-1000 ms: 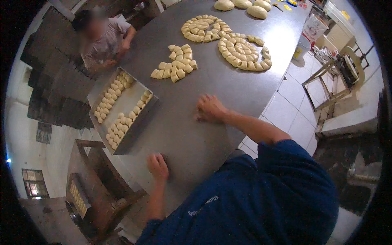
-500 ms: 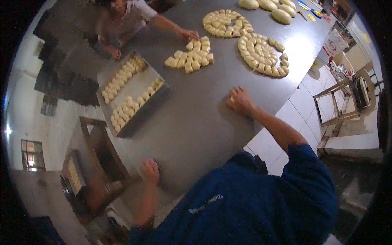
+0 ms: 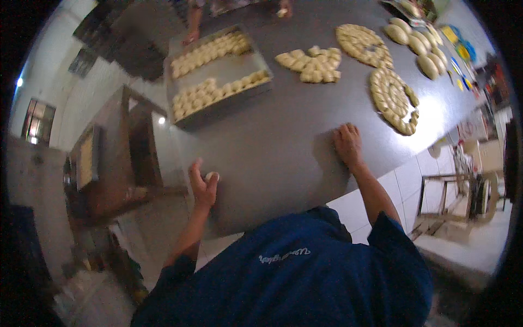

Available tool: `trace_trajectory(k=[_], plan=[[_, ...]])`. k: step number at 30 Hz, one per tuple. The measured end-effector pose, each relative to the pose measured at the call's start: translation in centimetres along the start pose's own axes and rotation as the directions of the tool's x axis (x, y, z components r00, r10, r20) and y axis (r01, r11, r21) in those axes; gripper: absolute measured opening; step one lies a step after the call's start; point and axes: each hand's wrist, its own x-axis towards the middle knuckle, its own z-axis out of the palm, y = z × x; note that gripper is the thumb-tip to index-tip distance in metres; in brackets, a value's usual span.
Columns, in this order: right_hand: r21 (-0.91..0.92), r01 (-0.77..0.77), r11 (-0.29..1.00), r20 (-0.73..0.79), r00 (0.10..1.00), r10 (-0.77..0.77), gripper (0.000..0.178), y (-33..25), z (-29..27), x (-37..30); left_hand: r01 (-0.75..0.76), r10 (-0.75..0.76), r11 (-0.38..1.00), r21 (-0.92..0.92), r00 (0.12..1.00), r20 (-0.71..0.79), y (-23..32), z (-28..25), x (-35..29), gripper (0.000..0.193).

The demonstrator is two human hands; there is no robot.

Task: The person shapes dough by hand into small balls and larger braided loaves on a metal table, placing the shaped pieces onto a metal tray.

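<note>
**Both hands at the table edge, pale lump at my left thumb!**

Here's my left hand (image 3: 202, 188), thumb and forefinger spread into a V, and a single pale lump (image 3: 208, 175), dough by the look of it, sits right against the thumb; whether the other fingers grip it, I cannot tell. Over to my right hand (image 3: 348, 144): palm down on the metal table (image 3: 272, 147), fingers close together and bent, anything beneath them hidden.

Beyond the fingers, one cluster of cut dough (image 3: 313, 65) lies ahead, between my hands and well apart from both. Two flat dough spirals (image 3: 389, 92), scored into pieces, lie past my right hand, one just beyond the other. Further out, at least six oval dough lumps (image 3: 427, 66) crowd together.

Now the containers! One big tray (image 3: 237, 68), ahead of my left hand, carries dough balls (image 3: 188, 98) in two bands along its long sides, bare metal between; too blurred to count. A co-worker's hand (image 3: 190, 37) is at its far corner. Far left, a second tray (image 3: 96, 158) on a wooden stand (image 3: 111, 136) holds pale pieces, also too blurred to count.
</note>
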Motion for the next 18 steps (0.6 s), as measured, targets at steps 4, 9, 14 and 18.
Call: trace_trajectory(k=[4,9,14,18], plan=[[-0.102,-0.458,0.883,0.241,0.85,0.469,0.022,-2.6,-4.8,-1.2,0.176,-0.219,0.971,-0.163,0.929,-0.299,-5.8,-3.9,3.0,0.055],[0.608,-0.055,0.792,0.436,0.856,-0.276,0.041,-24.7,6.2,1.4,0.328,-0.293,0.944,0.026,0.873,-0.39,-12.5,0.2,8.9,0.059],[0.548,-0.24,0.802,0.689,0.672,-0.27,0.045,-36.8,9.6,3.0,0.442,-0.356,0.83,0.341,0.889,-0.287,-11.5,2.1,8.0,0.066],[0.422,-0.271,0.865,0.479,0.877,0.041,0.033,-35.6,10.4,18.2,0.426,-0.471,0.645,0.634,0.875,-0.11,-3.6,1.2,10.8,0.077]])
